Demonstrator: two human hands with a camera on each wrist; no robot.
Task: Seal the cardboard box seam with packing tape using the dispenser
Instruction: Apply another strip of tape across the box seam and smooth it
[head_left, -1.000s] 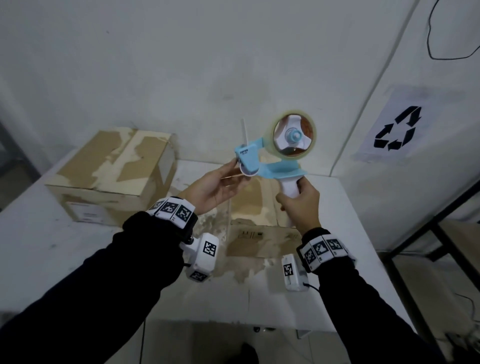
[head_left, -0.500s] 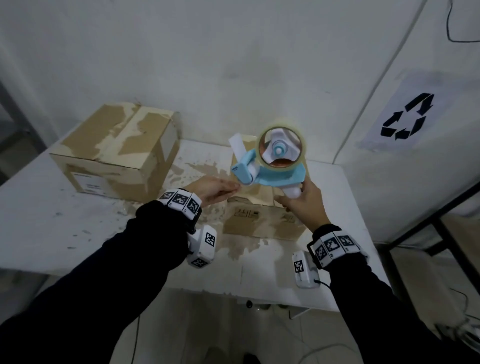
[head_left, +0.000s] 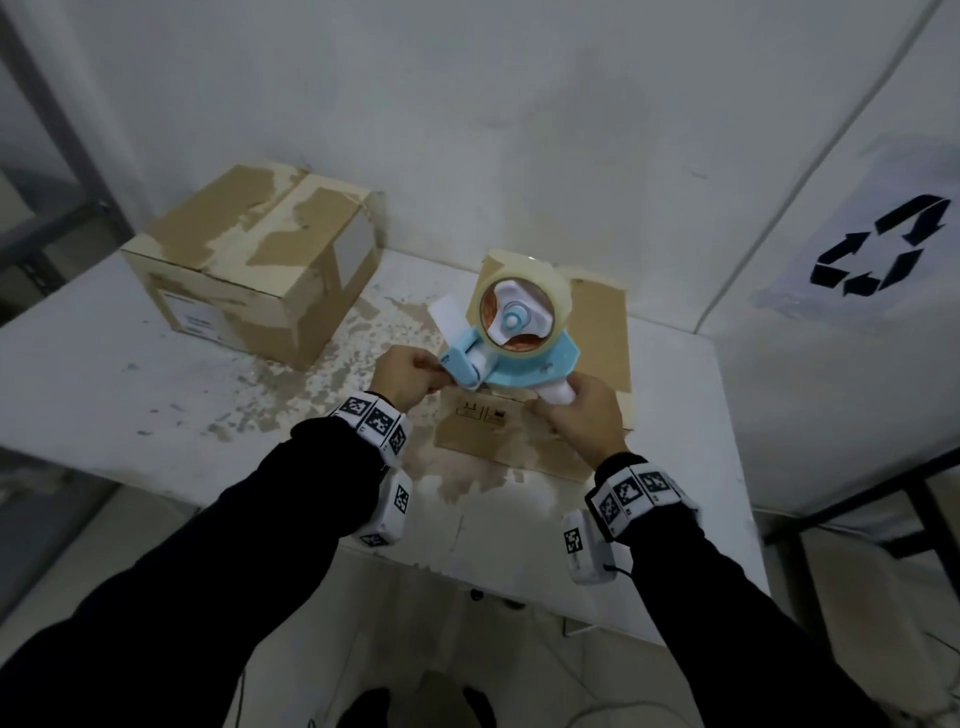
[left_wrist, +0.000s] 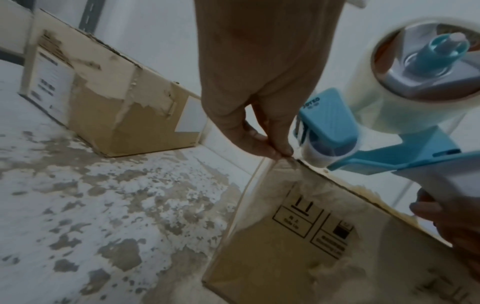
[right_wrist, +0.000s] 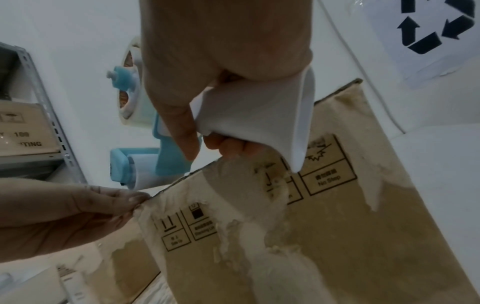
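The cardboard box (head_left: 488, 441) sits just right of centre in the head view, on a white table (head_left: 130, 374) whose top is blotched with brownish patches. Its brown skin is torn pale in places, and handling symbols are printed on the side facing the camera. Above its top edge hangs the tape dispenser (head_left: 524, 364), a light-blue frame carrying a roll of clear tape (left_wrist: 389, 115), with the roller end pointing toward the left of the frame. The right hand (head_left: 587, 421) is closed round the white handle (right_wrist: 254, 115), thumb and fingers wrapped about it. The left hand (head_left: 402, 374) is at the roller end, and its fingertips (left_wrist: 283, 148) pinch the loose end of the tape right at the box's upper edge. Both wrists wear bands with black-and-white square markers (head_left: 371, 418). A second box (head_left: 249, 270), larger and equally scuffed, stands on the table in the upper left, well apart from the first. A paper sign with a recycling symbol (head_left: 883, 244) is stuck to the wall at the right.
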